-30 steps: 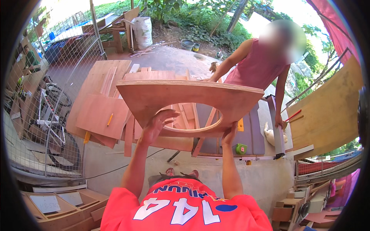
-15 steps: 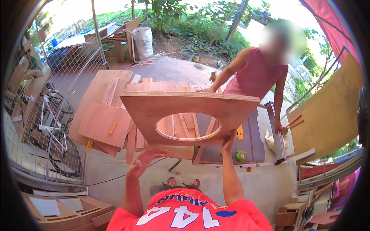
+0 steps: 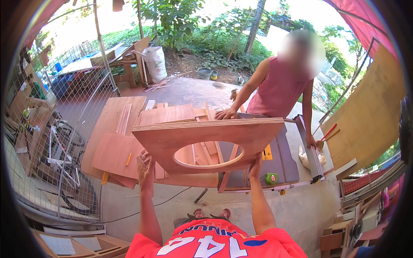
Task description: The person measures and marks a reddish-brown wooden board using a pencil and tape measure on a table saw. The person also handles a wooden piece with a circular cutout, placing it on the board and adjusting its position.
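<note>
The right hand (image 3: 255,167) holds the right edge of the board (image 3: 206,133); the left hand's (image 3: 146,167) loosely curled fingers meet its left edge, grip unclear, cutout opening between.

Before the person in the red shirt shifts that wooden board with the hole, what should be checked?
1. Right hand holding the board: ok, it is at the right edge.
2. Left hand gripping too: cannot tell; it is at the left edge, but contact is unclear.
3. Co-worker's hand well away: cannot tell; it shows just past the far edge, gap unclear.
4. Tabletop free of loose things: not ok; a green tape measure lies there.
</note>
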### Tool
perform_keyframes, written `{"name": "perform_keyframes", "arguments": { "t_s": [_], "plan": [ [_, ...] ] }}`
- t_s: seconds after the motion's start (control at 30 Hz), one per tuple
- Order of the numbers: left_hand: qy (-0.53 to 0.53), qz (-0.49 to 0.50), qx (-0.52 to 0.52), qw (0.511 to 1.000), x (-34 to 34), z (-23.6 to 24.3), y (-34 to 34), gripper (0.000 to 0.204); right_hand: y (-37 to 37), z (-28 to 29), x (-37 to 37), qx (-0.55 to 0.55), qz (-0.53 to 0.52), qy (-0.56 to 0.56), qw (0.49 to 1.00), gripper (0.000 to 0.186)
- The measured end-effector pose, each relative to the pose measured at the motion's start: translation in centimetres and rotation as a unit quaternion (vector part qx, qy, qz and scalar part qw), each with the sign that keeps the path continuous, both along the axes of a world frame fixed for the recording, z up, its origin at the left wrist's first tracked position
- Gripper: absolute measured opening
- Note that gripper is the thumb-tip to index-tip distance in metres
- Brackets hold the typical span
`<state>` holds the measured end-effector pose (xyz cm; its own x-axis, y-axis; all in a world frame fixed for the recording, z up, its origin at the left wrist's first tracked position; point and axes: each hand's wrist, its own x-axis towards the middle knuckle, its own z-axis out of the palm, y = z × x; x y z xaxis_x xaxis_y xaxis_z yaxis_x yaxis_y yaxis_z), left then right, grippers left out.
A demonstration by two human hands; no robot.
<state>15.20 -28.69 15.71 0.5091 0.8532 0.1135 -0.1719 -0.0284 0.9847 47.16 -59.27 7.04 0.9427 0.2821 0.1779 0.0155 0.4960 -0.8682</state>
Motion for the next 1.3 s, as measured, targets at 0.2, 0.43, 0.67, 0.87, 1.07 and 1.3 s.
{"name": "perform_keyframes", "arguments": {
  "t_s": [0.2, 0.43, 0.67, 0.87, 1.07, 1.3],
  "plan": [
    [-0.003, 0.021, 0.080, 0.997, 2.3, 1.1, 1.3, 0.074, -0.6, -0.7, 0.4, -0.025, 0.021, -0.003, 0.999, 0.074],
    [0.024, 0.082, 0.171, 0.982, 2.6, 2.9, 0.7, 0.082, -2.2, -1.4, 1.4, -0.160, -0.012, -0.038, 0.986, 0.062],
    [0.024, 0.154, 0.242, 0.958, 3.2, 4.6, -0.6, 0.081, -2.3, 6.0, -1.8, -0.213, -0.186, -0.220, 0.933, 0.058],
    [0.004, 0.283, 0.452, 0.846, 3.0, 6.5, -2.4, 0.062, -0.9, 16.1, -5.9, -0.294, -0.316, -0.490, 0.757, 0.064],
    [0.074, 0.253, 0.520, 0.812, 3.2, 5.1, -3.6, 0.043, 0.6, 16.1, -6.3, -0.291, -0.295, -0.473, 0.778, 0.057],
    [0.128, 0.196, 0.324, 0.917, 1.7, -4.7, -7.5, 0.048, -1.2, 4.7, -9.5, -0.349, -0.219, -0.217, 0.885, 0.064]
  ]
}}
